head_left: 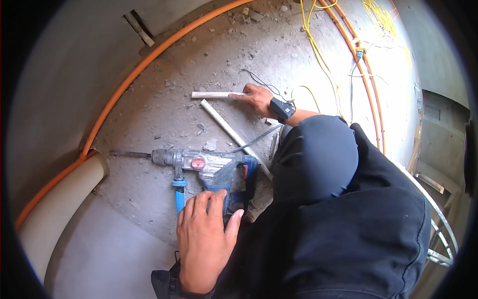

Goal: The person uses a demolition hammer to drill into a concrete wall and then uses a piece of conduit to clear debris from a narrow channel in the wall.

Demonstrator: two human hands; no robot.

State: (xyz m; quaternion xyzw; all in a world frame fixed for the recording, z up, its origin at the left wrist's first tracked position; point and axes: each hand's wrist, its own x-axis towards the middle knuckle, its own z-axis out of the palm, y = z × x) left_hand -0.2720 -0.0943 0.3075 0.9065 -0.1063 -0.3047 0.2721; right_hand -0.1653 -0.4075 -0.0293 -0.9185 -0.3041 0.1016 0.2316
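Observation:
My left hand (203, 239) is open, back up, with its fingers stretched and the thumb apart. It hovers at the near side of a blue and grey rotary hammer drill (219, 167), covering part of its lower body; whether it touches cannot be seen. The drill lies on its side with its long bit (130, 154) pointing left. Farther off, my right hand (256, 99) reaches past my bent knee (328, 157) and closes on the right end of a short white pipe (214, 94), index finger along it. A second white pipe (224, 124) lies slanted below, partly behind the drill.
Orange conduit (149, 57) curves along the wall at left. A thick beige pipe (74, 192) stands at lower left. Rubble (254, 16) litters the dusty concrete floor. Yellow cable (318, 55) and paired orange conduits (366, 65) run at right. White metal tubing (433, 209) stands behind me.

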